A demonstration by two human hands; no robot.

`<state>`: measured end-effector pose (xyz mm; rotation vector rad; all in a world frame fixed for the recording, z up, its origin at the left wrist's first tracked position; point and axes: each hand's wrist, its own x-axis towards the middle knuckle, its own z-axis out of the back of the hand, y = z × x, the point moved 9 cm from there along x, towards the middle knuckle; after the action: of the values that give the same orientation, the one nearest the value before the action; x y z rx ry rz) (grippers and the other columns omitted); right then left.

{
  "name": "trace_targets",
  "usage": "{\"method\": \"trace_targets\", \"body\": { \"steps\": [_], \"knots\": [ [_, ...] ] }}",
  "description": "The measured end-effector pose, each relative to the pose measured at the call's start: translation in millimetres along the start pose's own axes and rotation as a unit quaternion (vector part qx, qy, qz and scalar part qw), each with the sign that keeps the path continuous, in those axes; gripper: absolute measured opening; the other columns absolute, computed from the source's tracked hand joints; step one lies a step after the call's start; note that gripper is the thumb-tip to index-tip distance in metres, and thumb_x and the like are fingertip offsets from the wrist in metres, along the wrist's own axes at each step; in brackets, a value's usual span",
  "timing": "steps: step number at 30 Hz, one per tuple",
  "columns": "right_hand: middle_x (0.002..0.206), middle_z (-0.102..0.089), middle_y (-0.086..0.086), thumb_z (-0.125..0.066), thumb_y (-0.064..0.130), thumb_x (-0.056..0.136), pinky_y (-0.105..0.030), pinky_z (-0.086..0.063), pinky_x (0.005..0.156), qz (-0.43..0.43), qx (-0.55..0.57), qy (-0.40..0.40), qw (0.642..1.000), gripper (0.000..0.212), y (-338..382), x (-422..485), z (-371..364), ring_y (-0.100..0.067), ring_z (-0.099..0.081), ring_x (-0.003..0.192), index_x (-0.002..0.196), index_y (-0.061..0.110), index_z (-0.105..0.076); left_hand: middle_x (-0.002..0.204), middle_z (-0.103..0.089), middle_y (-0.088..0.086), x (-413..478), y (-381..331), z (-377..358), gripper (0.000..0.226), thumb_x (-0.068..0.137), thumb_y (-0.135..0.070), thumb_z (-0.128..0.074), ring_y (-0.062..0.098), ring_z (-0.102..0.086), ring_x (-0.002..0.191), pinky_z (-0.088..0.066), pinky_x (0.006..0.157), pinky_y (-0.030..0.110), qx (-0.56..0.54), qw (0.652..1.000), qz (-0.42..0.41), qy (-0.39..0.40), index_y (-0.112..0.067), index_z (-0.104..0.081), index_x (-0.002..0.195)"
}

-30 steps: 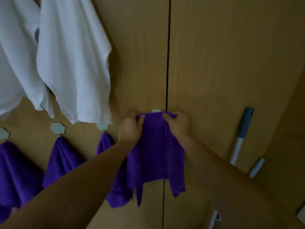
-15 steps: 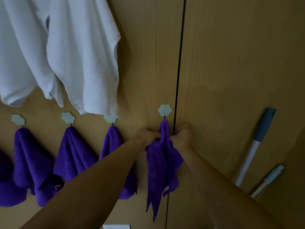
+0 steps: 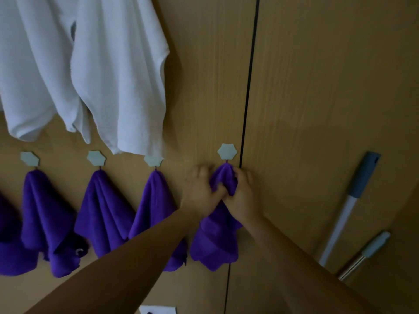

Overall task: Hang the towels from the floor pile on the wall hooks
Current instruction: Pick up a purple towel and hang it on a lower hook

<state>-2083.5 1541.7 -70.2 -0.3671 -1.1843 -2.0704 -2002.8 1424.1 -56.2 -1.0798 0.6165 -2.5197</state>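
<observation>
Both the left hand [image 3: 199,194] and the right hand [image 3: 244,198] are pinched on the gathered top of the soft purple microfibre towel [image 3: 215,241], directly below the pale hexagonal wall hook [image 3: 227,151] on which it hangs; this grip is judged to seat the cloth securely.

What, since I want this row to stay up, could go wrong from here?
1. The left hand and right hand both grip the purple towel just below its hook; a downward tug may slip it off or strain the hook.
2. Only a small bunched peak reaches the hook, so it might drop on release.
3. The left forearm crosses the neighbouring towel and could brush it loose.
</observation>
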Motion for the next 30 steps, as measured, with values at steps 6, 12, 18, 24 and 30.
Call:
{"method": "trace_targets", "body": {
  "steps": [6,12,18,24,30],
  "knots": [
    [0.123,-0.059,0.005,-0.061,0.008,0.088,-0.025,-0.05,0.087,-0.066,0.121,0.069,0.988,0.056,-17.7,-2.1,-15.4,-0.009,-0.059,0.104,0.138,0.025,-0.044,0.111,-0.055,-0.01,5.6,-13.8,-33.3,0.053,0.082,-0.011,-0.059,0.005,-0.053,0.099,-0.043,0.081,0.011,-0.122,0.989,0.013,0.076,-0.024,-0.045,0.131],
    [0.075,-0.061,0.0,-0.057,0.004,0.085,-0.022,-0.041,0.056,-0.13,0.107,0.132,0.977,0.015,-41.2,-0.6,-19.8,-0.013,-0.056,0.064,0.086,0.018,-0.062,0.089,-0.058,-0.018,-10.6,15.3,-59.6,0.041,0.08,0.0,-0.057,-0.006,-0.054,0.077,-0.042,0.059,0.001,-0.179,0.96,0.119,0.178,-0.022,-0.056,0.115],
    [0.105,-0.068,-0.011,-0.059,0.002,0.084,-0.033,-0.052,0.073,-0.167,0.082,0.149,0.971,0.035,-62.5,-29.8,-36.7,-0.024,-0.064,0.091,0.119,0.007,-0.06,0.105,-0.066,0.005,-55.6,51.0,-83.0,0.056,0.074,0.0,-0.062,0.022,-0.063,0.092,-0.052,0.07,0.028,-0.124,0.947,0.211,0.209,-0.014,-0.051,0.127],
    [0.104,-0.069,-0.013,-0.066,0.012,0.08,-0.038,-0.053,0.078,-0.192,0.003,0.229,0.954,0.034,-83.6,-83.7,-49.9,-0.03,-0.065,0.094,0.113,0.008,-0.061,0.116,-0.064,0.01,-114.2,89.2,-81.1,0.065,0.073,-0.023,-0.076,0.028,-0.062,0.104,-0.043,0.072,0.026,-0.01,0.931,0.232,0.281,-0.012,-0.045,0.129],
    [0.117,-0.065,-0.011,-0.067,0.037,0.086,-0.028,-0.044,0.08,-0.229,-0.125,0.398,0.879,0.04,-78.7,-153.0,-83.2,-0.028,-0.062,0.11,0.115,0.009,-0.063,0.137,-0.05,0.012,-187.9,133.0,-39.0,0.077,0.08,-0.033,-0.074,0.026,-0.051,0.122,-0.039,0.094,0.026,0.043,0.91,0.266,0.316,-0.009,-0.035,0.142]
  ]
}}
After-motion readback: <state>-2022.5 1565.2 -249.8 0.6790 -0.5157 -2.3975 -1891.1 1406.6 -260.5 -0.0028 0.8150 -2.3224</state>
